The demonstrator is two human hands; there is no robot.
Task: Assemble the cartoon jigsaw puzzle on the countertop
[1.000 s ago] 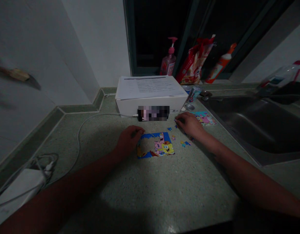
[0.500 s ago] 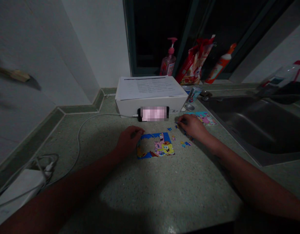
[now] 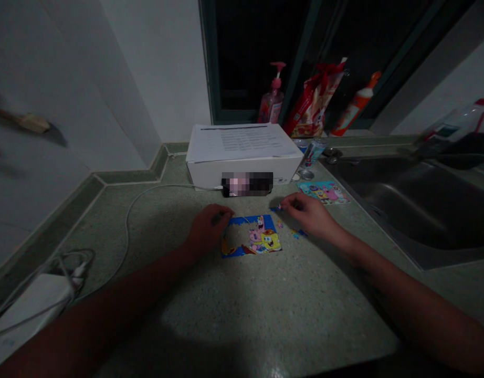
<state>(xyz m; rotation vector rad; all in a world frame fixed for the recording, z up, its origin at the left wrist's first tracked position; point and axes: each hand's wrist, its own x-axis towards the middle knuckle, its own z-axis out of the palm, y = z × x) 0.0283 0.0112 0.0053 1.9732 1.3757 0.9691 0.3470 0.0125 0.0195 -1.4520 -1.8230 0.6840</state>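
A partly assembled cartoon jigsaw puzzle (image 3: 270, 241) lies flat on the counter, with bare counter showing through its middle and left. At its upper left corner is my left hand (image 3: 209, 226), thumb and forefinger pressed together; whether something is between them is hidden. Beyond the upper right corner, my right hand (image 3: 308, 214) pinches a small puzzle piece (image 3: 280, 206) at its fingertips. Loose puzzle pieces (image 3: 297, 233) lie to the right of the puzzle, below my right hand. A turquoise cartoon picture card (image 3: 332, 193) rests behind that hand.
A phone (image 3: 248, 185), its screen blurred, leans on a white box (image 3: 242, 167) and has a cable (image 3: 127, 220) running left. A can (image 3: 314, 151) stands beside the box. The sink (image 3: 423, 205) is at right. A pump bottle (image 3: 271, 102) stands by the window.
My right hand has moved left, toward the puzzle, carrying a small puzzle piece. More of the picture card behind it now shows. My left hand has stayed at the puzzle's corner.
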